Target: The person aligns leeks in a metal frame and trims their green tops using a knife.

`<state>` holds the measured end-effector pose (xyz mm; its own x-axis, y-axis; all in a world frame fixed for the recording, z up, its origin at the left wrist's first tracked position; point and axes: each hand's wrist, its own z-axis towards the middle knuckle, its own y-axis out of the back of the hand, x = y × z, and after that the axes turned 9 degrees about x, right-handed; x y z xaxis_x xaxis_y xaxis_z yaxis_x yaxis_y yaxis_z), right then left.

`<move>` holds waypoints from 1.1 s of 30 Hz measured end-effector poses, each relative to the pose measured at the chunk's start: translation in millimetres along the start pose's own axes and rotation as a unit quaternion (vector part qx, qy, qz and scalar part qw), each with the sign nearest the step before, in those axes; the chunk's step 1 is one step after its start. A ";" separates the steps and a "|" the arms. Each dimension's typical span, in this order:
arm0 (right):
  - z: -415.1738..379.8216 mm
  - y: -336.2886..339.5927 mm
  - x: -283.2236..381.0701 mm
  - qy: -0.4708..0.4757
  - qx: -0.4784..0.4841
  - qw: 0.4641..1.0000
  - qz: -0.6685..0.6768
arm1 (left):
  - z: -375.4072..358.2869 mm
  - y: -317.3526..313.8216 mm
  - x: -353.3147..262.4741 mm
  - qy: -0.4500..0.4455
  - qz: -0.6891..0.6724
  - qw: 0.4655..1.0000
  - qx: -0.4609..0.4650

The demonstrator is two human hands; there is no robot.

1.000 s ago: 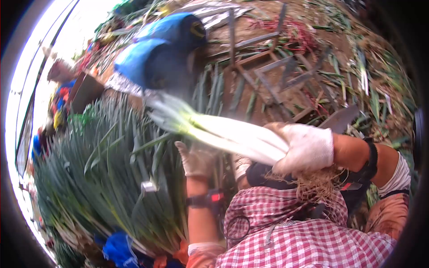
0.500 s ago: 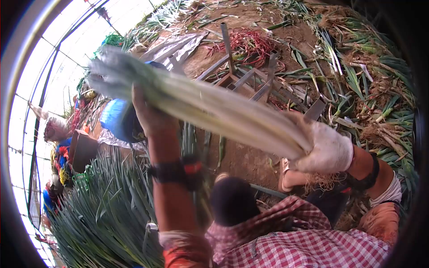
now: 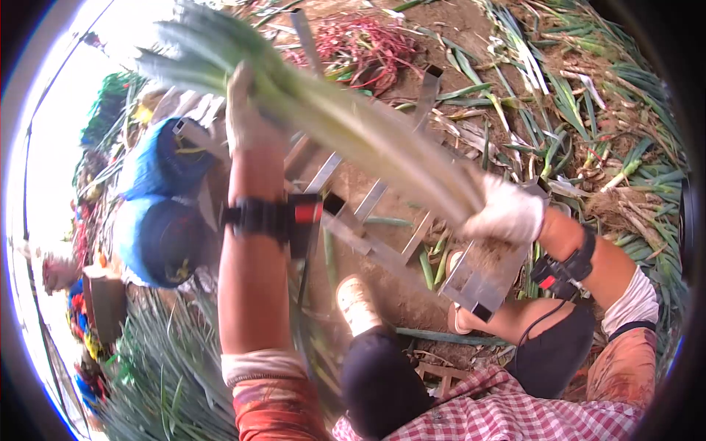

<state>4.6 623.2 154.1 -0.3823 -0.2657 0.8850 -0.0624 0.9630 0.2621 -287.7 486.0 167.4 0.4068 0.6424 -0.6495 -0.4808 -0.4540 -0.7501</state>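
Note:
A bundle of long green onions (image 3: 368,128) stretches slantwise across the upper middle, held up over a metal frame (image 3: 474,287). Its green leaves point to the upper left and its white stalks to the lower right. Around the leafy part, my left hand (image 3: 250,121) is closed, its fingers partly behind the stalks. Gloved in white, my right hand (image 3: 507,209) grips the white stalk end, which it partly hides. The bundle is blurred by motion.
Blue round containers (image 3: 158,235) stand left of the frame. Red strings (image 3: 368,51) lie heaped on the soil behind it. More green onions (image 3: 176,360) are massed at lower left, and loose ones with roots (image 3: 632,213) cover the right side. My foot (image 3: 357,305) is beneath.
The view has shifted, so more of the metal frame, the blue containers and my legs show. Both hands keep hold of the bundle, which now slants more steeply over the frame.

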 end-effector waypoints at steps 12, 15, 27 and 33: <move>54.5 -31.4 -81.0 -0.269 0.232 0.860 -0.365 | -106.5 182.1 67.3 0.286 0.309 0.903 -0.081; 34.0 2.1 -88.6 -0.169 0.159 0.883 -0.407 | -130.6 169.2 48.7 0.314 0.500 0.799 0.115; -157.1 35.2 29.3 -0.308 0.044 0.917 -0.249 | -154.3 106.9 99.7 0.210 0.549 0.794 0.158; -255.7 55.5 135.4 -0.322 -0.166 0.917 -0.169 | -219.5 82.1 119.1 0.187 0.622 0.731 0.210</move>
<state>185.1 629.1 386.8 -0.8641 -0.3622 0.3495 -0.0341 0.7350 0.6772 -108.2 389.7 1.2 -0.4016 -0.3555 -0.8440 -0.8232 -0.2636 0.5028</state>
